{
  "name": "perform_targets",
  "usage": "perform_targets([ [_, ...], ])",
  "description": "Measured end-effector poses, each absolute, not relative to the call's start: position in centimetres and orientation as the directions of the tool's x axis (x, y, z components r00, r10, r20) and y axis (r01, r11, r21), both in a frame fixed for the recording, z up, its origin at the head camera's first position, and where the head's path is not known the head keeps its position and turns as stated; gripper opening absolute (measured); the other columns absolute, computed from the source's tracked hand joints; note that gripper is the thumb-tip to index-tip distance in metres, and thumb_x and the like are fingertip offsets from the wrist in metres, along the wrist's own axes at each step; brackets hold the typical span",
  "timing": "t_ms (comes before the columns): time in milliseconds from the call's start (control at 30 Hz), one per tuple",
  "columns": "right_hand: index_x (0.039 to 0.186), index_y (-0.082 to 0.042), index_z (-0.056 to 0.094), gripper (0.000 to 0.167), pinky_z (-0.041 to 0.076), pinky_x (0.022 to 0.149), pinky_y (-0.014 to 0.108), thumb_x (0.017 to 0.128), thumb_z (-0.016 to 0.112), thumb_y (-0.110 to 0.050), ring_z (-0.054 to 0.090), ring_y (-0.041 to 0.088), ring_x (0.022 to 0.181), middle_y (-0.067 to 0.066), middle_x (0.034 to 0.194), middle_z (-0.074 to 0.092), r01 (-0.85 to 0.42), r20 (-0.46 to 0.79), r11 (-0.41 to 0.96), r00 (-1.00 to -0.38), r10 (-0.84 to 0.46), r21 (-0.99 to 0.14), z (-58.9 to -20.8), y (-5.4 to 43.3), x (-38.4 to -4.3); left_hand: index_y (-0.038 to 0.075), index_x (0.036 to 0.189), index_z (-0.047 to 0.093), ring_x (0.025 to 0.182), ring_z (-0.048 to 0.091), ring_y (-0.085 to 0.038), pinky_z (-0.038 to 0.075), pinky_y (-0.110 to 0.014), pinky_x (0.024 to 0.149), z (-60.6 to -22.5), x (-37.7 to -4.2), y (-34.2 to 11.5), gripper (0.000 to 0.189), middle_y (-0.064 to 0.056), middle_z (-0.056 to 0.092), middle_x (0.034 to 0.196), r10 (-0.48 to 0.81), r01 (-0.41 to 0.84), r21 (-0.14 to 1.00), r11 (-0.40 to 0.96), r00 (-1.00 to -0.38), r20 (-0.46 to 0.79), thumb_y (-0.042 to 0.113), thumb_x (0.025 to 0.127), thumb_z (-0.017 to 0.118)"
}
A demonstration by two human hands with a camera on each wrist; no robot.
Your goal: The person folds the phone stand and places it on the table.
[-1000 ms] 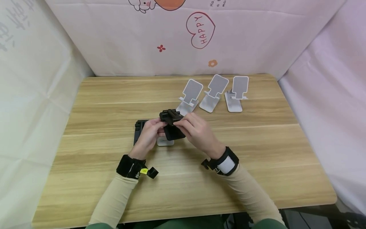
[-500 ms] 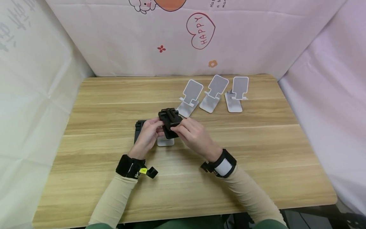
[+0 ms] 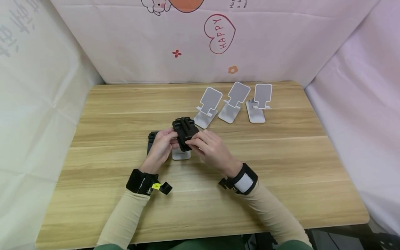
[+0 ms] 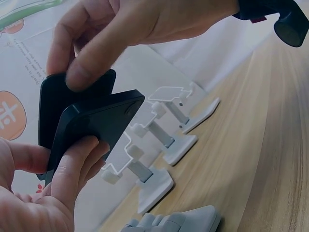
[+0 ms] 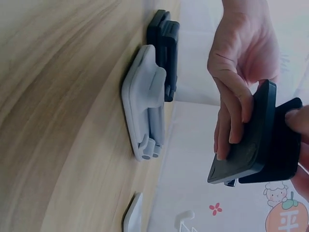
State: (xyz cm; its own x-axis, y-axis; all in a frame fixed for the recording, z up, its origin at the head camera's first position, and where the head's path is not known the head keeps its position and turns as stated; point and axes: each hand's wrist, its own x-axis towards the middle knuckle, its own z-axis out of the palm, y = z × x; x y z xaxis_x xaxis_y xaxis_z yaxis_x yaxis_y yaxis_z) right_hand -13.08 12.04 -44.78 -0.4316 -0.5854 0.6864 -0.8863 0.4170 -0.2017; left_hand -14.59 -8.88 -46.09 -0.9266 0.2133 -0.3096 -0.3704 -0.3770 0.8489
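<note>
Both hands hold a black folding phone stand (image 3: 184, 130) above the table. In the left wrist view its two plates stand slightly apart, in a narrow V. My left hand (image 3: 160, 147) grips it from the left, its thumb on one plate and its fingers spread against the other (image 5: 236, 159). From the right, my right hand (image 3: 214, 151) pinches the edge of a plate (image 4: 53, 106) between thumb and fingers. Below the hands lies a folded white phone stand (image 5: 142, 101). Another folded black stand (image 5: 162, 46) lies beside it, partly hidden by the left hand in the head view.
Three unfolded white phone stands, a left one (image 3: 210, 102), a middle one (image 3: 236, 99) and a right one (image 3: 262, 97), are lined up toward the back of the wooden table (image 3: 297, 166). A printed white cloth (image 3: 140, 48) hangs behind the table.
The black stand has turned and shifted slightly left and up. Less of its lower plate shows, and the right hand has moved a little left with it. The left hand has barely moved.
</note>
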Motion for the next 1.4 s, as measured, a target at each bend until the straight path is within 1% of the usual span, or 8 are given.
perform_targets([
  [200,0.099,-0.002,0.074,0.011,0.057,0.078,0.034,0.090,0.078,-0.006,0.063,0.024,0.090,0.009,0.099,0.069,-0.838,0.716,0.392,-0.535,-0.449,-0.380,-44.5,12.3,-13.5,-0.013,0.149,0.041,0.085,0.077,-0.012,0.063,-0.025,0.076,-45.9,-14.5,-8.9,0.048,-0.034,0.056,0.138,0.220,-0.367,0.851,-0.376,-0.927,-0.303,-0.003,0.103,0.045],
  [367,0.096,0.003,0.073,0.005,0.057,0.073,0.032,0.096,0.069,-0.002,0.064,0.023,0.083,0.013,0.092,0.068,-0.708,0.680,0.381,-0.696,-0.231,-0.595,-44.9,12.5,-14.4,-0.012,0.150,0.040,0.082,0.077,-0.012,0.063,-0.024,0.073,-45.9,-14.5,-8.9,0.049,-0.016,0.074,0.119,0.226,-0.355,0.851,-0.386,-0.931,-0.286,-0.003,0.102,0.045],
  [533,0.108,0.002,0.073,0.014,0.056,0.070,0.028,0.100,0.069,-0.009,0.064,0.021,0.081,0.013,0.096,0.070,-0.509,0.496,0.320,-0.859,-0.128,-0.799,-45.4,12.9,-15.1,-0.013,0.149,0.042,0.080,0.076,-0.011,0.062,-0.023,0.071,-45.8,-14.4,-9.0,0.047,-0.001,0.077,0.100,0.226,-0.347,0.851,-0.394,-0.934,-0.277,-0.002,0.103,0.046],
  [700,0.122,0.001,0.070,0.028,0.062,0.073,0.042,0.102,0.066,-0.019,0.069,0.030,0.082,0.015,0.108,0.072,-0.256,0.234,0.249,-0.966,-0.112,-0.934,-46.0,13.2,-15.4,-0.011,0.149,0.042,0.081,0.075,-0.011,0.062,-0.024,0.072,-45.9,-14.3,-9.0,0.048,-0.001,0.076,0.104,0.238,-0.343,0.858,-0.382,-0.934,-0.267,0.000,0.103,0.048],
  [833,0.130,0.001,0.067,0.040,0.059,0.087,0.055,0.104,0.063,-0.029,0.069,0.034,0.088,0.018,0.116,0.071,-0.061,0.031,0.211,-0.989,-0.144,-0.976,-46.3,13.3,-15.7,-0.010,0.150,0.042,0.084,0.076,-0.012,0.062,-0.024,0.073,-46.0,-14.4,-9.0,0.049,-0.001,0.076,0.106,0.246,-0.340,0.861,-0.378,-0.934,-0.261,0.001,0.103,0.049],
  [1033,0.136,0.004,0.061,0.051,0.055,0.099,0.046,0.106,0.057,-0.036,0.067,0.027,0.099,0.021,0.130,0.066,0.165,-0.186,0.108,-0.954,-0.234,-0.980,-46.6,13.3,-16.1,-0.010,0.150,0.042,0.085,0.075,-0.011,0.062,-0.024,0.075,-46.0,-14.3,-9.0,0.049,-0.001,0.076,0.106,0.260,-0.324,0.876,-0.357,-0.935,-0.240,0.001,0.103,0.050],
  [1233,0.138,0.008,0.057,0.049,0.052,0.098,0.037,0.106,0.056,-0.029,0.066,0.017,0.097,0.020,0.131,0.063,0.278,-0.275,0.031,-0.917,-0.290,-0.960,-46.8,13.3,-16.2,-0.012,0.150,0.041,0.089,0.076,-0.011,0.062,-0.025,0.079,-46.2,-14.3,-9.0,0.050,-0.010,0.074,0.118,0.296,-0.330,0.894,-0.304,-0.924,-0.240,0.000,0.103,0.049],
  [1400,0.137,0.008,0.057,0.046,0.051,0.103,0.040,0.106,0.057,-0.027,0.066,0.014,0.095,0.014,0.124,0.065,0.301,-0.290,0.011,-0.910,-0.297,-0.954,-46.9,13.4,-16.3,-0.010,0.153,0.037,0.090,0.075,-0.009,0.062,-0.025,0.080,-46.5,-14.5,-9.1,0.052,-0.019,0.068,0.131,0.301,-0.341,0.893,-0.294,-0.920,-0.252,0.000,0.102,0.046],
])
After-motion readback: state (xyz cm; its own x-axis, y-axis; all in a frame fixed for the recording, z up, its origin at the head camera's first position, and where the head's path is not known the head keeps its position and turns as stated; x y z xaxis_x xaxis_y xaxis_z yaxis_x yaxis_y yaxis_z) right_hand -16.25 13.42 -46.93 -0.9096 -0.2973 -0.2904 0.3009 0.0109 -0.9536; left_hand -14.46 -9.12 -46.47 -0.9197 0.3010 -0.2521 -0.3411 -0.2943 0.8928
